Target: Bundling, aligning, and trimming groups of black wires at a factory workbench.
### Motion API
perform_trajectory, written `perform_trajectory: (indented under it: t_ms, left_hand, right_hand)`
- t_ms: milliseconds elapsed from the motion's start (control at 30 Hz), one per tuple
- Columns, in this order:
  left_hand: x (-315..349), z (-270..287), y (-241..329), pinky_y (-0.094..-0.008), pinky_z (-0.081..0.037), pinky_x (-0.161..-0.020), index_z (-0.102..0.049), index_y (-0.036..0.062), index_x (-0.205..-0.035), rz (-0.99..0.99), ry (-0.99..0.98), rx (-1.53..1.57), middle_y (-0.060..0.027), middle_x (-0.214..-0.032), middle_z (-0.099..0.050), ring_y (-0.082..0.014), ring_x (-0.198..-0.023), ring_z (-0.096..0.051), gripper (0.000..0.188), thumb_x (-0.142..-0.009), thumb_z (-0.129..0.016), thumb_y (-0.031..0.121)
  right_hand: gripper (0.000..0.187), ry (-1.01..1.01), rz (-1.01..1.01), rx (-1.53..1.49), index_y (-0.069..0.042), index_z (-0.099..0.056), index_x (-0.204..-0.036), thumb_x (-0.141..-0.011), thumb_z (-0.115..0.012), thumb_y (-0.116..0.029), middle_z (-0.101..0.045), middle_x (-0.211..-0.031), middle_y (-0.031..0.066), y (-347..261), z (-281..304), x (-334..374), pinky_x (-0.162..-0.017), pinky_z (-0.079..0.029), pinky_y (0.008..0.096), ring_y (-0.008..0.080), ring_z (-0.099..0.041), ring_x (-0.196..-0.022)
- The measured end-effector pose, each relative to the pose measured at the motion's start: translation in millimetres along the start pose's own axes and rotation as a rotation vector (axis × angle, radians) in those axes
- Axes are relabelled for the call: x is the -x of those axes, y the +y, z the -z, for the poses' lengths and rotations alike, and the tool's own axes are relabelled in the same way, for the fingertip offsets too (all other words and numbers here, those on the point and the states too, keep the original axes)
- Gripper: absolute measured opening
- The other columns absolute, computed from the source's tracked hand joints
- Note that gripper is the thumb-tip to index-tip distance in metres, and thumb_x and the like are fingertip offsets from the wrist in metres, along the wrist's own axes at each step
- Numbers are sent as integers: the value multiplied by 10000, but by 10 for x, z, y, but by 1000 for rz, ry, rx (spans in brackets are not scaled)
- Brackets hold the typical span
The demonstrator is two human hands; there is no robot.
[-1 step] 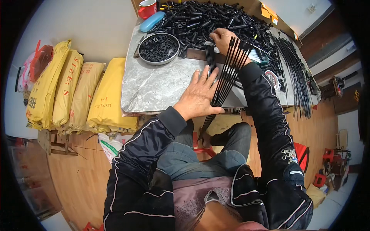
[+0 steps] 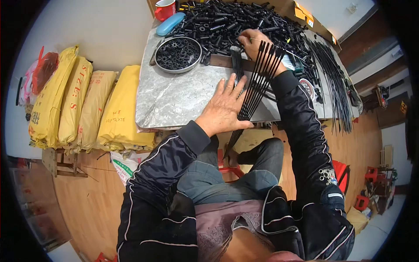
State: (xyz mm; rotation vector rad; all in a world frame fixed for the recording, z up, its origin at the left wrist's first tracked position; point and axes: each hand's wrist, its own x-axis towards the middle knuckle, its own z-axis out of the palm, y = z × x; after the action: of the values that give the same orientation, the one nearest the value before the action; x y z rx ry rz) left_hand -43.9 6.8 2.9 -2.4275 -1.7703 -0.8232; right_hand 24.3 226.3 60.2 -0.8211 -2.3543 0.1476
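A grey marbled tabletop point(image 2: 174, 102) spans the upper middle of the frame, a heap of black parts point(image 2: 227, 22) piled along its top. Fanned black rods point(image 2: 253, 98) slant just right of centre. The left hand point(image 2: 222, 109) lies beside them, fingers spread apart, thumb crossing their lower stretch. Above, the right hand point(image 2: 253, 47) curls behind the rods (whether its fingers clamp anything, I cannot tell).

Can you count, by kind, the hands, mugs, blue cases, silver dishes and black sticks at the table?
Bare left hand and bare right hand: 2
Red mug, white inside: 1
Light-blue, rounded oblong case: 1
Round silver-coloured metal dish: 1
Thin black rods: too overlapped to count
Total without rods: 5
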Motion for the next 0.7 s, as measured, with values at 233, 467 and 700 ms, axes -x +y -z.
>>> perform_trajectory:
  t_ms: [233, 467, 700]
  left_hand:
    - [70, 83, 99, -530, -189, -1140, -439, -35, -1354, -3, -112, 21, -214, -1511, -265, -417, -1410, -195, 922, -726, -685, 593]
    - [89, 98, 152, -599, -206, -1108, -389, 18, -1407, 3, -48, 34, -215, -1459, -347, -439, -1405, -197, 945, -712, -715, 568]
    - [71, 129, 167, -585, -191, -1115, -413, -35, -1372, 31, -95, 26, -196, -1513, -277, -416, -1404, -216, 960, -697, -723, 572]
  right_hand:
    - [261, -157, -333, 209, -136, -704, -1021, -846, -646, -321, -699, -904, 127, 370, 680, 266, -737, -514, 373, 301, -672, -862]
    - [210, -271, -264, 282, -133, -728, -965, -825, -637, -260, -706, -884, 113, 730, 876, 445, -739, -514, 401, 299, -671, -860]
    - [179, -318, -22, 375, -91, -695, -922, -803, -638, -211, -663, -921, 92, 943, 815, 436, -719, -507, 398, 303, -647, -834]
